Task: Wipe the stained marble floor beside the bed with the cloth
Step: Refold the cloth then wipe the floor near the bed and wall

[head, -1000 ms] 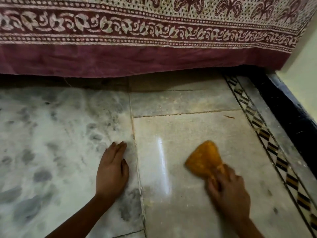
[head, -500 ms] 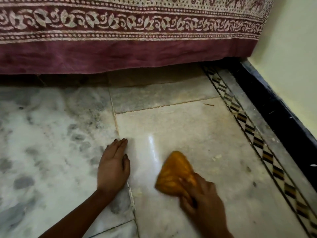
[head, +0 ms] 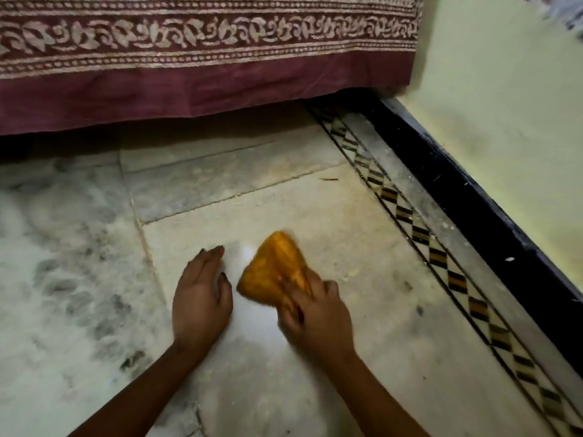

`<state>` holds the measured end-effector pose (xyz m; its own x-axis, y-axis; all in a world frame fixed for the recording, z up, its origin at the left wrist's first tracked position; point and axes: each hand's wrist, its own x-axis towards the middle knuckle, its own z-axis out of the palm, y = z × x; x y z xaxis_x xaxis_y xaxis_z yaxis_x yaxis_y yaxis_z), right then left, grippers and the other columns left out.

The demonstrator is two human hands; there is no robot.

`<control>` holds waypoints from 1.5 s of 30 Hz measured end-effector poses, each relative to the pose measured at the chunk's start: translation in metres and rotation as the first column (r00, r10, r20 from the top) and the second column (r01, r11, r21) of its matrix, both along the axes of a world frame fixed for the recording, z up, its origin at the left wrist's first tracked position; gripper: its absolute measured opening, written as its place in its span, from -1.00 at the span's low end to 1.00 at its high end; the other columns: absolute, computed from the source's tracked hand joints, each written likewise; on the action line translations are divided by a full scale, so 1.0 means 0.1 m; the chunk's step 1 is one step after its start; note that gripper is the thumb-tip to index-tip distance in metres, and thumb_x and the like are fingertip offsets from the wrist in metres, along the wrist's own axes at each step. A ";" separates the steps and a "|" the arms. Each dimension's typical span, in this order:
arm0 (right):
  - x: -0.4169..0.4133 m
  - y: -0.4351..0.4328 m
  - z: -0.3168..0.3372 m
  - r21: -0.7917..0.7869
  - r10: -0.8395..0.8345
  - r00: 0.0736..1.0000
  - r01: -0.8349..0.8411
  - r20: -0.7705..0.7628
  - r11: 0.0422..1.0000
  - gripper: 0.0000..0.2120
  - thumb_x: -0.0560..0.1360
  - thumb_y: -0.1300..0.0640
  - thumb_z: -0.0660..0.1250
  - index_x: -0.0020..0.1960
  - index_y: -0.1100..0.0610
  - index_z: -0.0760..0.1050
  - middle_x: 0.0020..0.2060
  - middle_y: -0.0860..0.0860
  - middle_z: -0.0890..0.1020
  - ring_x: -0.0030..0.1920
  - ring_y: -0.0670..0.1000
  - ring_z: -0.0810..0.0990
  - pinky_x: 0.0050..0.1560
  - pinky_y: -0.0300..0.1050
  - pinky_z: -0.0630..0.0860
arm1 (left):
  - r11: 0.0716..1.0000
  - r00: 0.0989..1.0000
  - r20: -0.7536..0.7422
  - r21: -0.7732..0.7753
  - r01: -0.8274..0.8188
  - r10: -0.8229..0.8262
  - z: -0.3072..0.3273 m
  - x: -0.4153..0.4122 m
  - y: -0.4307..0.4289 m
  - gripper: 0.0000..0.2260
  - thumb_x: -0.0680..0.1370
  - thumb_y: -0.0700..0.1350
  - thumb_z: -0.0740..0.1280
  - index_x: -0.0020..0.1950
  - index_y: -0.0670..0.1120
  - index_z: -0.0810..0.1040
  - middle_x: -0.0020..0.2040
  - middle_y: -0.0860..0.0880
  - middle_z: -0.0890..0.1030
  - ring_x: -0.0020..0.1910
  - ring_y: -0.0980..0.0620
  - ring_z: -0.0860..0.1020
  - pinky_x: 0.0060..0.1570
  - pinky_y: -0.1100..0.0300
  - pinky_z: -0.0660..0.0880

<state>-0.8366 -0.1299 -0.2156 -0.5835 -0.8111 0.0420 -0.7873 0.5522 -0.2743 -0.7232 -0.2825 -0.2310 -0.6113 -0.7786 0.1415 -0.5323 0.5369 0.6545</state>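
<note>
Marble floor [head: 362, 357] fills most of view, pale slabs with grey mottling on the side away from the wall, faint specks and smudges on the cream slab near the cloth. Maroon bedspread [head: 195, 67] with white leaf border hangs along the far edge, hem just above the floor. Cloth [head: 274, 269], orange and bunched, lies on the cream slab, well short of the bedspread, pressed to the floor. Right hand [head: 318, 313] gripping the near end of the cloth, fingers curled tight around it, slightly blurred. Left hand [head: 200, 301] just beside the cloth, on its side away from the wall, palm flat on floor, fingers straight and together, holding nothing. Diamond-pattern inlay strip [head: 438, 257] beyond the cloth toward the wall, then black skirting [head: 492, 225], then yellowish wall [head: 504, 105]
</note>
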 end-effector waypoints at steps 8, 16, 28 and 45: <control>-1.07 1.06 -0.02 0.113 -0.599 0.793 0.608 -0.108 0.785 -0.50 0.49 -0.13 0.26 0.40 -0.16 0.29 0.36 0.11 0.34 0.17 0.18 0.36 -0.15 -0.10 0.39 | 0.975 0.975 0.059 -0.055 0.216 -0.213 -0.15 -0.42 0.14 -0.61 0.45 -0.19 0.16 0.23 -0.23 0.52 0.23 -0.18 0.54 0.30 -0.20 0.41 0.33 -0.07 0.25; -0.92 -0.15 -0.12 -0.023 -0.379 0.923 0.379 -0.064 0.925 -0.52 0.50 -0.13 0.19 0.40 -0.13 0.25 0.36 0.05 0.32 0.06 0.06 0.36 -0.16 -0.16 0.46 | 0.973 0.977 0.043 -0.089 0.214 -0.211 -0.12 -0.76 0.00 -0.61 0.44 -0.20 0.19 0.26 -0.24 0.50 0.25 -0.21 0.52 0.31 -0.22 0.40 0.33 -0.04 0.23; -1.75 0.61 -0.06 0.145 -0.646 0.749 0.663 -0.149 0.734 -0.48 0.53 -0.19 0.13 0.46 -0.15 0.17 0.42 0.13 0.24 0.29 0.25 0.27 -0.06 0.00 0.46 | 0.983 0.986 0.050 -0.084 0.162 -0.158 -0.22 -0.79 -0.21 -0.58 0.46 -0.15 0.12 0.26 -0.22 0.50 0.28 -0.17 0.50 0.36 -0.18 0.33 0.39 -0.06 0.18; -1.44 0.75 -0.04 0.140 -0.415 0.904 0.427 -0.105 0.894 -0.49 0.47 -0.19 0.24 0.40 -0.23 0.25 0.32 0.09 0.37 0.06 0.05 0.36 -0.29 -0.22 0.37 | 0.994 0.994 -0.032 0.000 0.108 -0.108 -0.21 -0.73 -0.20 -0.60 0.45 -0.20 0.19 0.28 -0.23 0.48 0.24 -0.17 0.53 0.31 -0.11 0.38 0.34 0.16 0.20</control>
<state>-0.9808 -0.0550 -0.2201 -0.8718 -0.4898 -0.0113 -0.4858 0.8672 -0.1097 -0.7959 -0.3026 -0.2520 -0.6868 -0.7089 0.1609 -0.4501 0.5885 0.6716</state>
